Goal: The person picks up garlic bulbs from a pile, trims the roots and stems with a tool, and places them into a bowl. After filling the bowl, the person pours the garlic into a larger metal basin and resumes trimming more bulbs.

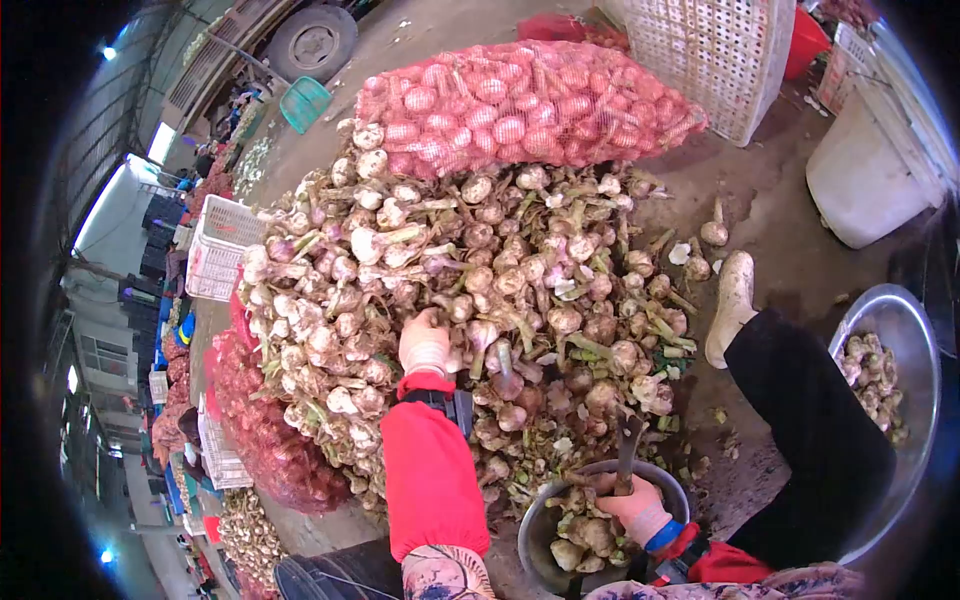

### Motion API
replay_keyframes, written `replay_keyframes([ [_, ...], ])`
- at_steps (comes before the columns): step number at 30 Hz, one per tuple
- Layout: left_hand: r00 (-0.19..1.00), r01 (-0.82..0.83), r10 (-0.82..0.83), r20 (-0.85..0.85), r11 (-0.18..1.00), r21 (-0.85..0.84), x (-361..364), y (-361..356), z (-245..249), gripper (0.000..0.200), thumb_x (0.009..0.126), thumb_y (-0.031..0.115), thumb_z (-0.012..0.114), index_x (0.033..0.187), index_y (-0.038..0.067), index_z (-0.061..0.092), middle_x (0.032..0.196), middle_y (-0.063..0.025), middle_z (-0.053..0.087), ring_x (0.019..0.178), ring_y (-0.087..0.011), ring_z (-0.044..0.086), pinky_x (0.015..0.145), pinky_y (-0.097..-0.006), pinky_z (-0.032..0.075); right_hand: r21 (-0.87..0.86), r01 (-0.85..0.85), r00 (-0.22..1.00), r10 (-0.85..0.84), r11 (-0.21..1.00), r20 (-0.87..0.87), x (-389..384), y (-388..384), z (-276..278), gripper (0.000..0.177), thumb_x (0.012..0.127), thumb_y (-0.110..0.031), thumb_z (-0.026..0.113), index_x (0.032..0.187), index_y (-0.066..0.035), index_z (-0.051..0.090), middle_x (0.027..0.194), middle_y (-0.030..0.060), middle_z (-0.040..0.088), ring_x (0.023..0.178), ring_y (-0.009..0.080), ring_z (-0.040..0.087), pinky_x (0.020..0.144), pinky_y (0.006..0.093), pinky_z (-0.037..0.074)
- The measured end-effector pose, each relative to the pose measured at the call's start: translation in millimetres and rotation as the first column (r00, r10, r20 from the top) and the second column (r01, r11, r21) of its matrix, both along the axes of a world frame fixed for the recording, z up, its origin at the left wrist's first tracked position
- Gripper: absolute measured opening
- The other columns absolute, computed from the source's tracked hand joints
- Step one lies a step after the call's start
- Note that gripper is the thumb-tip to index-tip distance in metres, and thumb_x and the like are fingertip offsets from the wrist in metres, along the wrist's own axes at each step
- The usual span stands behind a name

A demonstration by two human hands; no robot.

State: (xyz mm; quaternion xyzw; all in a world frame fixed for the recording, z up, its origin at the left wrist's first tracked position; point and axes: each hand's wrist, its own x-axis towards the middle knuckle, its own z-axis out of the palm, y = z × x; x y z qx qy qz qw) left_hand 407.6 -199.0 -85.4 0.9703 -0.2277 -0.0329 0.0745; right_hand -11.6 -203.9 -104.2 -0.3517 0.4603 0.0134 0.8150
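My left hand (pixel 425 346) reaches into a big heap of garlic bulbs (pixel 430 250) with stems on, its fingers curled down among them. What those fingers hold, if anything, is hidden. In my right hand (pixel 636 506) is a knife (pixel 627 455), its dark, worn blade pointing up and away from me. That hand is over a metal bowl (pixel 530 540) between my legs, which contains trimmed garlic bulbs (pixel 583 540). Cut stems and dry skins lie at the heap's near edge beside the bowl.
A full red mesh sack (pixel 520 110) of garlic lies behind the heap, another sack (pixel 265 430) to its left. A large metal basin (pixel 920 340) with garlic stands at the right, near a white tub (pixel 865 170). White plastic crates (pixel 715 60) stand around; my boot (pixel 733 305) borders the heap.
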Motion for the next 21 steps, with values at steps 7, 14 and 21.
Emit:
replay_keyframes([
  [7,0.823,0.497,-0.454,0.341,0.867,-0.045,-123.7,95.9,102.4,0.027,0.088,0.006,0.059,0.113,-0.003,0.059,0.106,-0.0093,0.064,0.097,-0.0139,0.06,0.085,-0.0243,0.046,-0.18,-0.034,0.982,0.066,0.983,0.176,-10.5,19.3,-27.6,0.027,0.071,-0.007,0.072,0.096,-0.003,0.065,0.086,0.0002,0.066,0.079,0.0126,0.059,0.075,0.0287,0.048],
  [14,0.98,-0.148,0.196,-0.024,0.649,-0.747,-283.0,342.9,243.7,0.035,0.079,0.0,0.055,0.113,-0.005,0.057,0.114,-0.0124,0.061,0.104,-0.0207,0.058,0.094,-0.0332,0.043,-0.187,-0.031,0.97,0.075,0.982,0.231,-17.8,27.3,-28.4,0.034,0.07,0.001,0.067,0.103,-0.004,0.063,0.095,-0.001,0.063,0.088,0.0143,0.057,0.083,0.0287,0.045],
  [21,0.628,-0.773,0.776,-0.057,0.614,-0.162,-434.8,451.7,216.6,0.036,0.087,0.025,0.053,0.113,0.001,0.061,0.113,-0.0208,0.062,0.099,-0.0342,0.06,0.085,-0.0392,0.047,-0.196,-0.049,0.962,0.099,0.979,0.255,-20.7,31.3,-34.8,0.045,0.069,-0.007,0.069,0.112,-0.002,0.061,0.098,0.0036,0.067,0.086,0.0155,0.06,0.082,0.0293,0.048],
])
